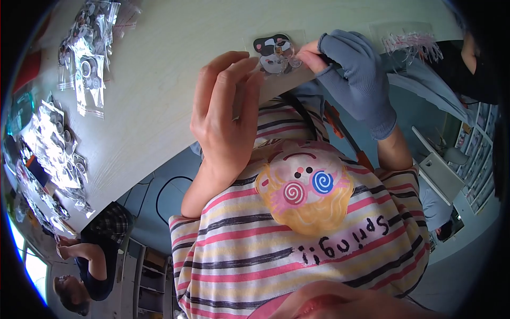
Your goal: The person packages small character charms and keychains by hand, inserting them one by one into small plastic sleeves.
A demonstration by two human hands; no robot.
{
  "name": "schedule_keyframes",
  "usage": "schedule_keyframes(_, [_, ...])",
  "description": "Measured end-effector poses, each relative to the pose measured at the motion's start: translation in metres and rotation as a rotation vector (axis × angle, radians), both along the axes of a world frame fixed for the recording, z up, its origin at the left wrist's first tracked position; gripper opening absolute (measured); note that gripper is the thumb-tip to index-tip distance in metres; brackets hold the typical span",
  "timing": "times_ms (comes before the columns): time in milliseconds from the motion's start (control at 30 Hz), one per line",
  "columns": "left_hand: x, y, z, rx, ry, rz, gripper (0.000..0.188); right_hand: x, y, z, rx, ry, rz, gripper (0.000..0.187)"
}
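On the pale table edge in front of me lies a clear plastic bag (pixel 300 38) with a flat black-and-white panda-patterned piece (pixel 272 63) in or on it. A clear ring shape overlaps that piece. My left hand (pixel 226 109) is bare; its fingers are bent but apart, the tips beside the bag's left side, and nothing shows in them. At the bag's right side is my right hand (pixel 353 72), in a grey glove with bare fingertips. Thumb and forefinger pinch together there; what they hold is too small to make out.
Farther right on the table sits a clear bag (pixel 410 43) of thin whitish-pink strands. Packed black-and-white pieces (pixel 90 69) lie at the far left, with a pile of shiny packets (pixel 56 146) nearer. Another person (pixel 93 260) works at lower left. A chair-like white panel (pixel 441 175) stands at right.
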State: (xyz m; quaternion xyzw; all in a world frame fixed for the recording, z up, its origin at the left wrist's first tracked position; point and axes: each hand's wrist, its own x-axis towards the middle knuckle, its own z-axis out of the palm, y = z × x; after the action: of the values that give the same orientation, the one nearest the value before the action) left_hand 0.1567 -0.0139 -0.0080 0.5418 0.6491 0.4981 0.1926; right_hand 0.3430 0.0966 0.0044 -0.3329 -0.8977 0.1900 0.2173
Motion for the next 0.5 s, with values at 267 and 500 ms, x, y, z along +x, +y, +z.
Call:
schedule_keyframes(267, [-0.008,-0.005,-0.009,0.013,-0.124,-0.031,0.061,-0.003,-0.013,0.006,-0.04,-0.002,-0.138,0.013])
schedule_keyframes(500, [-0.012,0.003,-0.009,0.103,-0.016,-0.17,0.058,0.001,-0.015,0.001,-0.04,0.042,-0.131,0.013])
